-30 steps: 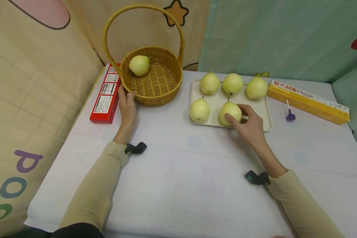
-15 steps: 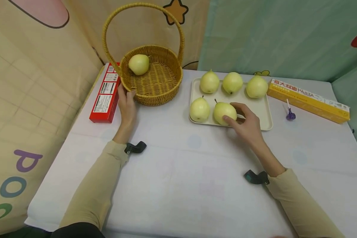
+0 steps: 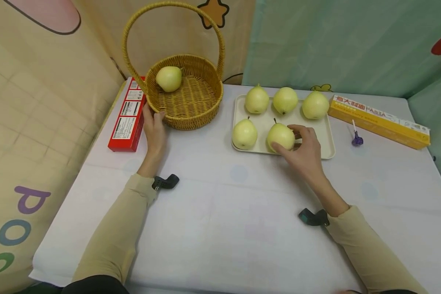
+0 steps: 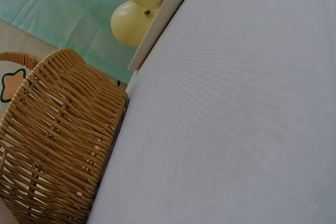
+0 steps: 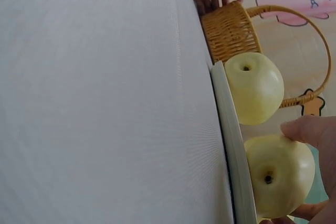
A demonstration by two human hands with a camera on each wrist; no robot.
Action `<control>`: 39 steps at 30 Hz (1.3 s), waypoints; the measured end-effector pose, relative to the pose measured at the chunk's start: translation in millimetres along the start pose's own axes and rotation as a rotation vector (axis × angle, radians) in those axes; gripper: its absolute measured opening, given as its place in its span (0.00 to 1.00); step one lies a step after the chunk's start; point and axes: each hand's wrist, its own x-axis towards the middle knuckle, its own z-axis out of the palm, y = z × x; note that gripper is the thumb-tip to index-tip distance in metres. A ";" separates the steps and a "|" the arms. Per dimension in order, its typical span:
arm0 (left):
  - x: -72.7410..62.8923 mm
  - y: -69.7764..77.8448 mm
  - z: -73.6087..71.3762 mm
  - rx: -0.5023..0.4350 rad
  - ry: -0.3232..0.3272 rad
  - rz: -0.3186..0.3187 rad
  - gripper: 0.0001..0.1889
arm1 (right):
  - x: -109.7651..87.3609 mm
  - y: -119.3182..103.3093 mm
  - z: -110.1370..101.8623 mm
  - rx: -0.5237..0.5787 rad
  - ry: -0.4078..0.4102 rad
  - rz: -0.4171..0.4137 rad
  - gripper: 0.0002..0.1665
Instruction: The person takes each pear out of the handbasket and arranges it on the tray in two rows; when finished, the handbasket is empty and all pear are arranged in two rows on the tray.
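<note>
My right hand [image 3: 304,153] holds a pale yellow-green pear [image 3: 280,137] at the front of the cream tray [image 3: 325,145], thumb on its near side and fingers behind. In the right wrist view that pear [image 5: 281,177] is at the tray's edge, beside another pear [image 5: 254,88]. Several more pears stand on the tray, such as one at the back right [image 3: 315,105]. My left hand [image 3: 155,132] grips the near-left rim of the woven basket [image 3: 191,122], its fingers partly hidden. One pear [image 3: 169,79] lies on its side inside the basket.
A red box [image 3: 126,126] lies left of the basket. Right of the tray are a yellow pasta box [image 3: 380,122] and a purple lollipop [image 3: 357,140]. The basket's tall arched handle [image 3: 220,41] stands up in front of the curtain [image 3: 327,45].
In my right hand, the pear has shifted slightly left on the tray; it leaned left half a second ago and is more upright now. My left hand has stayed at the basket.
</note>
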 end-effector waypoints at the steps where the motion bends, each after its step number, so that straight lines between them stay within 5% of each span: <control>1: 0.1 0.0 -0.3 0.001 0.003 -0.001 0.36 | 0.1 -0.4 0.3 -0.001 -0.004 0.001 0.41; 17: 1.2 -0.6 0.6 -0.029 0.003 0.026 0.37 | 2.1 0.3 -0.8 0.109 -0.090 -0.003 0.40; 32: -2.2 2.6 -0.3 -0.009 -0.013 -0.002 0.37 | 2.1 -5.4 -0.1 0.069 -0.029 -0.012 0.44; 39: -1.7 2.4 -0.9 -0.008 -0.008 -0.002 0.37 | 13.3 -26.4 -5.3 0.091 0.045 -0.055 0.44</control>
